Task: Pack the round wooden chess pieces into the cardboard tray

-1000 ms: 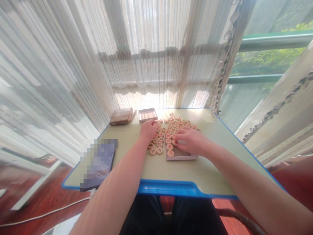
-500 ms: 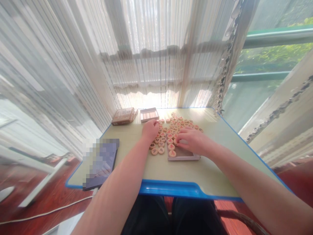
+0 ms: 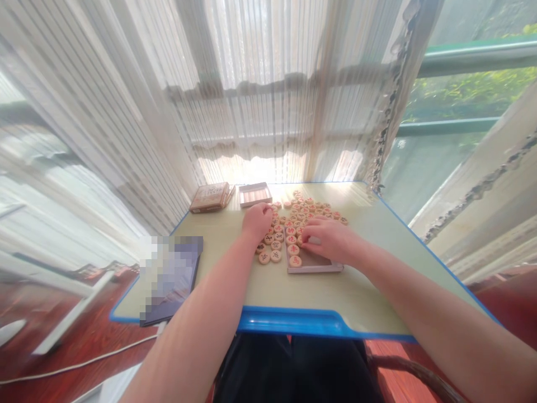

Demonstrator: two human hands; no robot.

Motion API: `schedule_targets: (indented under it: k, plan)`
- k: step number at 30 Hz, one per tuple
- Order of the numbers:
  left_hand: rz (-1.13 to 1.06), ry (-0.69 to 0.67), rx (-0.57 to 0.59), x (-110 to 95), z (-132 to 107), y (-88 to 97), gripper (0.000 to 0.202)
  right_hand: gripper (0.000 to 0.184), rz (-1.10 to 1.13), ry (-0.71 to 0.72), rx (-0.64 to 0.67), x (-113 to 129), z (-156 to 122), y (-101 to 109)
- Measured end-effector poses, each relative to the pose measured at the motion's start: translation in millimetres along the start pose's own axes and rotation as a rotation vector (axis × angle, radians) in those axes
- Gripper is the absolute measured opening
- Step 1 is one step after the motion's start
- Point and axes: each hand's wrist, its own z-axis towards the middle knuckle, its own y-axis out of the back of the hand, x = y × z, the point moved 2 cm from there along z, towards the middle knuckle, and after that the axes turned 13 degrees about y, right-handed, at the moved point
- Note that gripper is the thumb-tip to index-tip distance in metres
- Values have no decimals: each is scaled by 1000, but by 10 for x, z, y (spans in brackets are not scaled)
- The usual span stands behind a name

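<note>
right hand (image 3: pixel 329 239) curled narrow over the open tray (image 3: pixel 316 270), fingertips at a disc (image 3: pixel 299 240) just right of the left column (image 3: pixel 293 250) of red-marked discs; can't tell if it's pinched. left hand (image 3: pixel 257 221) fingers bent by the loose discs (image 3: pixel 276 256) left of the tray, grip hidden. i'd set each disc flat, face up, snug to its neighbour before release, wrist clear of the tray's right edge.
</note>
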Motion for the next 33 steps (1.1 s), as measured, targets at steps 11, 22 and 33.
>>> schedule_targets:
  k: [11,22,33]
  plan:
    - [-12,12,26,-19,-16,10,22,11,17,3,-9,-2,0,-14]
    - [-28,-19,23,-1,-7,-6,21,13,3,-11,-11,-54,-3,-53]
    - [-28,-43,20,10,14,-25,19,16,-20,-113,-91,-75,-7,32]
